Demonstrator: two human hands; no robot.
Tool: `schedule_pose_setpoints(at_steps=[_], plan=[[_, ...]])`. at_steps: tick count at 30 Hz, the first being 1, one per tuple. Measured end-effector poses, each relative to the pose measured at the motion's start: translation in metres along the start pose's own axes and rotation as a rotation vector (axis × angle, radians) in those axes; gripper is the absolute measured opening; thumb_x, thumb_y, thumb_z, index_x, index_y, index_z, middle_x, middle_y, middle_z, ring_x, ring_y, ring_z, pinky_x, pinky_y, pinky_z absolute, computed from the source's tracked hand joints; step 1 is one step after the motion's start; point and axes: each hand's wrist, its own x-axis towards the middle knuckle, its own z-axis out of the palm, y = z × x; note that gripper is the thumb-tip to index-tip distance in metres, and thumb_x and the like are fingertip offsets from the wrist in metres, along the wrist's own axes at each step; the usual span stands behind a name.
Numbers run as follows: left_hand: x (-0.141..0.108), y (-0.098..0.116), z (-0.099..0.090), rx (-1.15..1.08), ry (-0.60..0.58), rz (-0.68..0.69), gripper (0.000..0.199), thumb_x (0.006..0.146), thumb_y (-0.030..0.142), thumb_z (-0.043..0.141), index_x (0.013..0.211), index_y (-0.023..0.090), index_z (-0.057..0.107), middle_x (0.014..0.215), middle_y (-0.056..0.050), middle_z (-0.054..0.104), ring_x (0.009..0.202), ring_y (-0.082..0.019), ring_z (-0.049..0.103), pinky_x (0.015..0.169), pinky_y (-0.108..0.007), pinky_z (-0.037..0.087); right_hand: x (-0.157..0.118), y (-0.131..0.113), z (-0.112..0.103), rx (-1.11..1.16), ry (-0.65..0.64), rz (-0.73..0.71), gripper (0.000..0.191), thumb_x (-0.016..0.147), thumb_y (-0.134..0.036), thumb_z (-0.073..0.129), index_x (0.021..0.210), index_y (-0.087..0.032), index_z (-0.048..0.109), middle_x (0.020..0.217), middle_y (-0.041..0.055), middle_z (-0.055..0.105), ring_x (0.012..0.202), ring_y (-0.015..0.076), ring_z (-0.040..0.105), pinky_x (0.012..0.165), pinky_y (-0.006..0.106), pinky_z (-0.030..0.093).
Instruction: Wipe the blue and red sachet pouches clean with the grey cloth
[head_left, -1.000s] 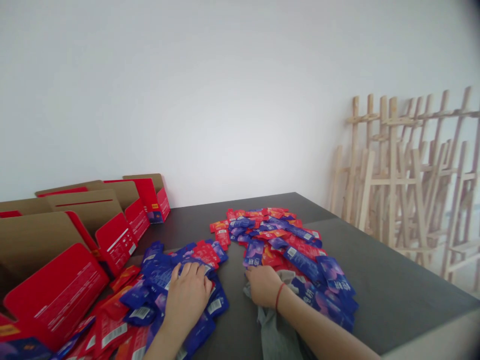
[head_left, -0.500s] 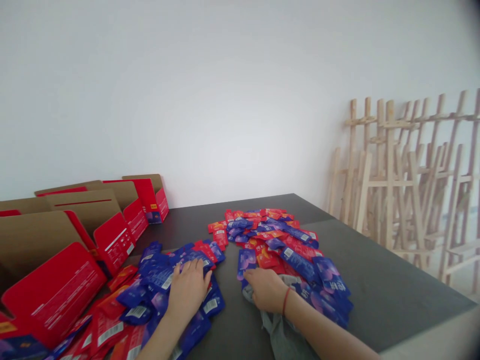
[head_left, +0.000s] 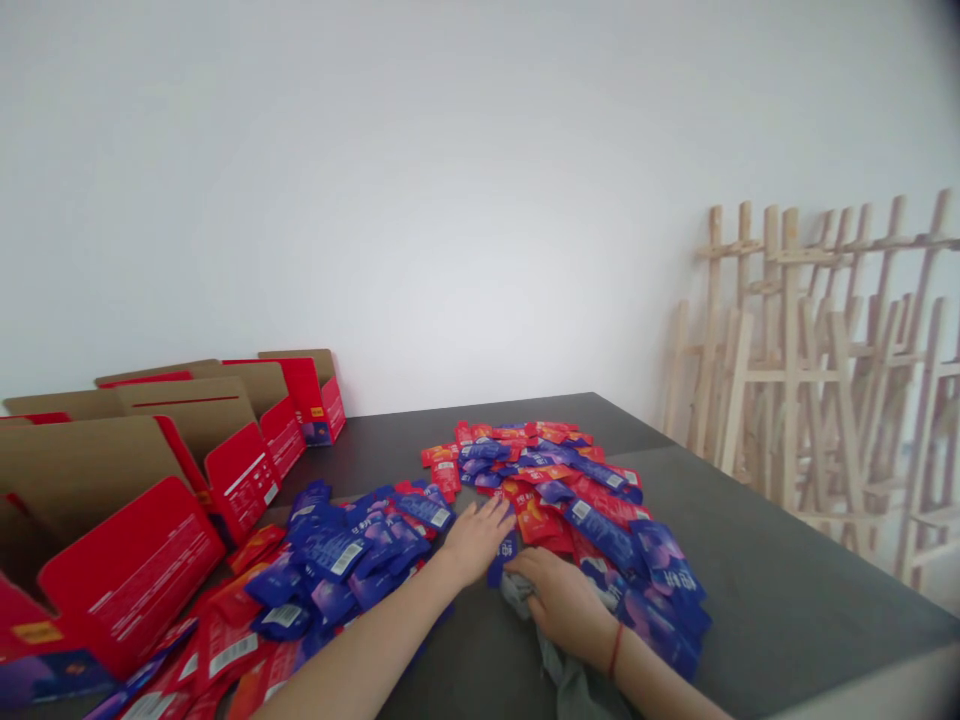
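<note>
1. Left hand (head_left: 476,540) out over the dark table, fingers open and spread, palm down, with its fingertips just above a blue sachet (head_left: 503,560).
2. Right hand (head_left: 564,602) right beside it, fingers curled down onto a grey cloth (head_left: 559,655); they look closed on the fabric, and their tips reach that same blue sachet.
3. That sachet sits in the narrow gap between the hands, tilted, its lower end on the tabletop.
4. Blue sachets (head_left: 349,555) crowd the left side, and red-and-blue sachets (head_left: 532,475) heap up ahead, their front edge meeting the left fingertips.
5. More blue sachets (head_left: 660,610) fan out past the right wrist.
6. Open red cartons (head_left: 131,575) line the left, right up against the sachets there.
7. Plenty of bare table (head_left: 780,565) runs to the right edge, with wooden easels (head_left: 795,380) standing beyond it.
</note>
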Motion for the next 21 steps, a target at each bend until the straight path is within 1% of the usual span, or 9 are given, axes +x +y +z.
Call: schedule_pose_setpoints(at_steps=[3,6,8,10,12,14,16,19,21], plan=[[0.009,-0.002,-0.001,0.0,-0.033,0.002,0.055,0.086,0.008,0.063,0.139,0.019,0.054,0.147,-0.016,0.053,0.138,-0.028,0.047,0.107,-0.045,0.041,-0.004,0.005,0.007,-0.001,0.122,0.165,0.05,0.075,-0.005,0.049,0.12,-0.019,0.066,0.124,0.0095,0.068,0.118,0.0235,0.06,0.104,0.032,0.044],[-0.005,0.004,-0.006,0.014,-0.054,-0.05,0.049,0.081,0.019,0.073,0.128,0.011,0.06,0.124,-0.019,0.066,0.12,-0.032,0.059,0.105,-0.048,0.041,-0.005,0.011,0.011,-0.013,0.184,0.273,0.049,0.079,-0.006,0.049,0.125,-0.018,0.061,0.126,0.0114,0.066,0.119,0.0248,0.06,0.103,0.034,0.044],[-0.021,0.016,-0.009,0.024,-0.063,-0.099,0.048,0.08,0.027,0.076,0.122,0.008,0.062,0.11,-0.02,0.069,0.109,-0.034,0.064,0.1,-0.049,0.043,-0.005,0.014,0.013,-0.011,0.209,0.305,0.048,0.08,-0.006,0.049,0.125,-0.017,0.058,0.125,0.0125,0.066,0.119,0.0256,0.06,0.103,0.035,0.045],[-0.037,0.032,-0.011,0.032,-0.067,-0.146,0.052,0.077,0.03,0.078,0.121,0.007,0.062,0.107,-0.02,0.068,0.103,-0.035,0.065,0.096,-0.049,0.045,-0.003,0.017,0.016,0.012,0.228,0.309,0.045,0.079,-0.005,0.049,0.122,-0.016,0.058,0.123,0.013,0.066,0.118,0.0256,0.06,0.103,0.035,0.045],[-0.054,0.046,-0.012,0.012,-0.066,-0.179,0.05,0.074,0.027,0.078,0.118,0.009,0.063,0.107,-0.018,0.068,0.101,-0.034,0.065,0.093,-0.048,0.047,-0.002,0.021,0.014,0.052,0.251,0.3,0.042,0.079,-0.004,0.047,0.117,-0.017,0.058,0.119,0.0127,0.066,0.115,0.0253,0.061,0.103,0.035,0.045],[-0.069,0.053,-0.011,-0.032,-0.058,-0.187,0.041,0.074,0.019,0.075,0.113,0.011,0.064,0.109,-0.016,0.067,0.101,-0.032,0.064,0.091,-0.046,0.048,-0.002,0.024,0.007,0.097,0.285,0.28,0.04,0.078,-0.003,0.046,0.113,-0.018,0.058,0.116,0.0117,0.066,0.113,0.0245,0.061,0.102,0.035,0.045],[-0.079,0.054,-0.009,-0.067,-0.043,-0.174,0.039,0.075,0.011,0.068,0.114,0.014,0.065,0.112,-0.014,0.067,0.102,-0.03,0.063,0.09,-0.044,0.049,-0.004,0.024,-0.007,0.133,0.325,0.256,0.04,0.077,-0.003,0.045,0.111,-0.019,0.058,0.115,0.0107,0.065,0.113,0.0236,0.06,0.102,0.035,0.046],[-0.079,0.051,-0.006,-0.028,-0.057,-0.186,0.037,0.084,0.002,0.056,0.117,0.014,0.065,0.11,-0.012,0.068,0.103,-0.028,0.063,0.09,-0.042,0.05,-0.011,0.012,-0.026,0.142,0.327,0.19,0.046,0.075,-0.001,0.045,0.114,-0.019,0.059,0.119,0.0099,0.063,0.117,0.0226,0.058,0.104,0.035,0.045],[-0.071,0.054,-0.005,0.018,-0.1,-0.221,0.035,0.089,-0.001,0.047,0.115,0.012,0.066,0.107,-0.013,0.068,0.101,-0.028,0.064,0.087,-0.041,0.051,-0.015,-0.005,-0.029,0.115,0.253,0.103,0.053,0.072,0.0,0.047,0.12,-0.019,0.061,0.127,0.0087,0.062,0.122,0.0221,0.055,0.107,0.034,0.042]])
